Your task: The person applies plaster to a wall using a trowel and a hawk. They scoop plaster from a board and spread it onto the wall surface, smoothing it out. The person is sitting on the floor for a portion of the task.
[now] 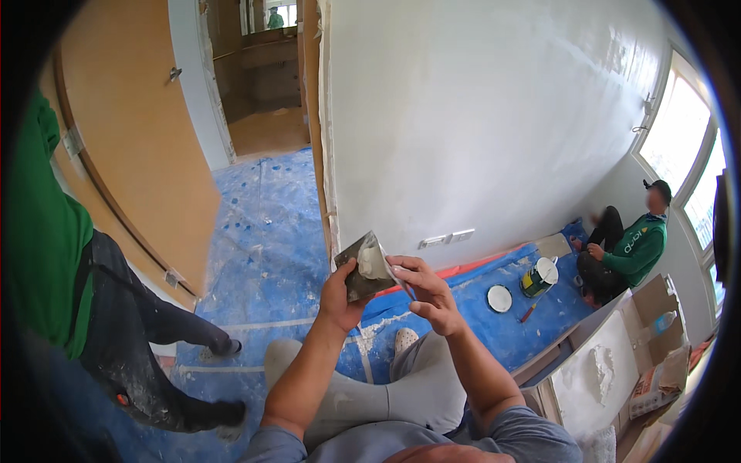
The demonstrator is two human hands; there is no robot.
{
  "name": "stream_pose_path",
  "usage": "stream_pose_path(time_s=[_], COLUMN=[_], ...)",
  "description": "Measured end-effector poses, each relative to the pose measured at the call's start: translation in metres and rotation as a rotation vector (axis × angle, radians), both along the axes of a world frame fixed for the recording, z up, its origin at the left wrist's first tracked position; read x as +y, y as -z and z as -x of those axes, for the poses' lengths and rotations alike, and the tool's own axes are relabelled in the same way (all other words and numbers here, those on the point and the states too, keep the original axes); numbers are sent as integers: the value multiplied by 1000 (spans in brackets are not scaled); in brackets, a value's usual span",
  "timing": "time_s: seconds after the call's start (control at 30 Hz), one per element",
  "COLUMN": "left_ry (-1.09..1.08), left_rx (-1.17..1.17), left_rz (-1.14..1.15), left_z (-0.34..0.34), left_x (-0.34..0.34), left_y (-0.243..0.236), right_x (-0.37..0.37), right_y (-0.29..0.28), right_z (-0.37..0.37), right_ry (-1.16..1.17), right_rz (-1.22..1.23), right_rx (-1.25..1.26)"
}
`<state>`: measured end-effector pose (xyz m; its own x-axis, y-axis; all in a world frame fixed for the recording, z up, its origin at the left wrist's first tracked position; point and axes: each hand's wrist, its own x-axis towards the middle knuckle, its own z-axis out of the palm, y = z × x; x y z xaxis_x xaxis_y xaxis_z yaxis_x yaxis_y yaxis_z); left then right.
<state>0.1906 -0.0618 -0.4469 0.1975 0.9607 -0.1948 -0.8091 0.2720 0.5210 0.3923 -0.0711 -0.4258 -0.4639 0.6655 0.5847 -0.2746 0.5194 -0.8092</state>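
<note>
My left hand is closed around the edge of a squarish grey metal plate, held tilted in front of my body. A lump of white putty sits on its upper face. At the plate's right side, my right hand grips a thin flat scraper, its blade beside the putty. The fingers hide most of the scraper, so its handle cannot be made out.
Blue plastic sheeting covers the floor. A paint can, a white lid and a person in green sit along the right wall. Another person stands at left near a wooden door. A putty-smeared board lies lower right.
</note>
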Motion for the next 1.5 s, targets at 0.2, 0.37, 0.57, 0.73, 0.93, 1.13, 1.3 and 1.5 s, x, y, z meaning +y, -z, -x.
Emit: stream_pose_path(time_s=[0.2, 0.37, 0.57, 0.73, 0.93, 1.13, 1.3, 1.5], left_ry=[79, 43, 155, 138, 0, 39, 1, -42], left_rx=[-37, 42, 185, 188, 97, 148, 138, 164], left_rz=[-61, -146, -161, -148, -23, 155, 211, 213], left_z=[10, 22, 35, 38, 82, 113, 120, 133], left_x=[-42, -65, -64, -47, -14, -11, 4, 9], left_y=[-3, -34, -58, -44, 33, 145, 153, 151], right_x=[-2, -10, -38, -31, 57, 188, 240, 269], right_y=[-44, -92, -158, -151, -146, -198, -249, -255], right_z=[-43, -70, -30, -22, -34, -30, -11, 3], right_ry=[84, 256, 54, -30, 171, 990, 1174, 1242], right_rz=[-185, -423, -696, -661, -557, -740, -905, -929], right_rx=[-567, -823, -853, -994, -926, -627, -633, -679])
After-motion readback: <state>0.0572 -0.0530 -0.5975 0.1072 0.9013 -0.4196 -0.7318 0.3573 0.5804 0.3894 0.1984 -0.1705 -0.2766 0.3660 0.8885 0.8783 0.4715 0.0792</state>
